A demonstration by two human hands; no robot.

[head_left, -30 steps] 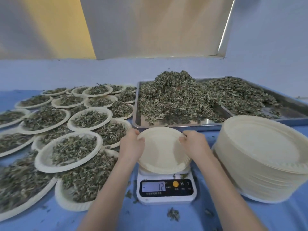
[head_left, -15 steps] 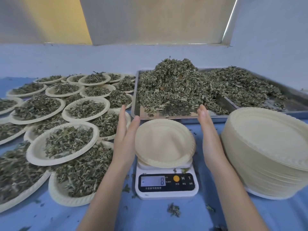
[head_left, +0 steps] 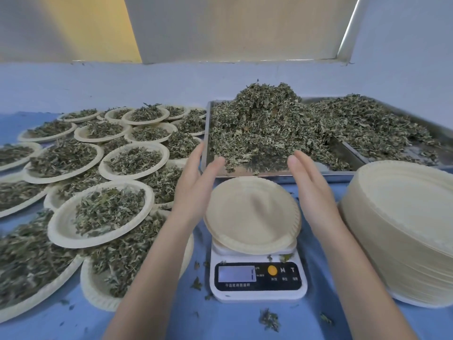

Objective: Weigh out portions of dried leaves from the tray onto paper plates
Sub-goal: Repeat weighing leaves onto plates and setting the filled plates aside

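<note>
You're well into the batch. Filled paper plates point(head_left: 100, 212) crowd the blue table point(head_left: 147, 320) to your left, overlapping in layers, too many and too hidden to count exactly, each w/ a portion of dried leaves. That part's done.

Current cycle: 1 empty paper plate point(head_left: 252, 214) sits on the white digital kitchen scale point(head_left: 257, 280), nothing on it yet. Display is blurred, reading not legible, so can't tell if it's tared.

Your left hand point(head_left: 196, 182) and right hand point(head_left: 311, 185) are both up over the near edge of the steel tray point(head_left: 318, 176), fingers straight, palms facing each other, gripping nothing. Neither touches the plate. Looks like you're about to scoop from the leaf pile point(head_left: 264, 123), which is heaped high at the tray's near-left.

Left to do, as I judge it: plenty. Tray has lots of leaf on both sides, and the stack of unused plates point(head_left: 404, 217) on your right is thick. A few loose leaf bits point(head_left: 269, 320) lie around the scale.
</note>
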